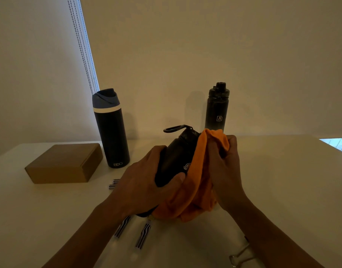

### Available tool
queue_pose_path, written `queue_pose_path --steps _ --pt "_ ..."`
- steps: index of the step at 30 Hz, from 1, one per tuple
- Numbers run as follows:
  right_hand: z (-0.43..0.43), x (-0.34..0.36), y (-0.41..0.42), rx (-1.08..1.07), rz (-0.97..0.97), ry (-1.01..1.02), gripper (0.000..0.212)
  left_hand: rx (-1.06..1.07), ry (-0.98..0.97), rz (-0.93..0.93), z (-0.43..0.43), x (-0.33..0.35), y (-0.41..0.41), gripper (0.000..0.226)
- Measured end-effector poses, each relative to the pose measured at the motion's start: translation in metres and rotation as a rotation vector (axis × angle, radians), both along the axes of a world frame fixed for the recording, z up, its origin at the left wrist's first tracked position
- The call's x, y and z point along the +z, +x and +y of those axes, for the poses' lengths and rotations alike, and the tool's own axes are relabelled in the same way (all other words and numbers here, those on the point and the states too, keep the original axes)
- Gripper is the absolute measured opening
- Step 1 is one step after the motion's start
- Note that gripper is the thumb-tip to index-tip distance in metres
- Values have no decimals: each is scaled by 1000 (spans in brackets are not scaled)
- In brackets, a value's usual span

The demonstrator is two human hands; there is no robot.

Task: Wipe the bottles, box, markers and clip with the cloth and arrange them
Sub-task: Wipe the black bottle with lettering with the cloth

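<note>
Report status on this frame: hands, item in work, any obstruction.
Left hand grips tilted black loop-handled bottle. Right hand holds orange cloth against it. Striped markers lie on white table beneath; nothing blocking.

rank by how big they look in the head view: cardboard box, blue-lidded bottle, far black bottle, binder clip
1. cardboard box and blue-lidded bottle: look alike, unranked
2. far black bottle, farther from camera
3. binder clip, partly hidden
</note>
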State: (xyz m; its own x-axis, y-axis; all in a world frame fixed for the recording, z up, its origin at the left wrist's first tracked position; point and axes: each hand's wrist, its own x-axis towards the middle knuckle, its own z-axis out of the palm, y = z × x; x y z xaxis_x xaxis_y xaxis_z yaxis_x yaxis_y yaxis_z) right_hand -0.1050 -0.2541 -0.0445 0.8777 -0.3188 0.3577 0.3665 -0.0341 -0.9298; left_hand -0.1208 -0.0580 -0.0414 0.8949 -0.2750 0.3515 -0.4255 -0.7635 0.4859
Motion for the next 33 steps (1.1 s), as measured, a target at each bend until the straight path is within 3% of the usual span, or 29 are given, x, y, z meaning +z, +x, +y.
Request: queue_pose_path --steps 9,18,21,26,29,33 --pt "-4 -5 -2 149 -59 -138 83 -34 -228 105 7 4 6 86" --pt "4 -1 -4 66 -88 -21 38 -68 -241 166 0 3 5 87" --pt "4 -4 -2 93 -59 -42 43 -56 -225 175 -1 2 2 92" --pt "6 -1 -5 154 -70 -94 80 -52 -209 120 -1 0 -1 100" --pt "7 0 -6 93 -67 -45 67 -34 -157 85 -6 0 -1 93" --pt "8 2 -6 101 -54 -4 69 -62 -115 50 -2 1 -3 91"
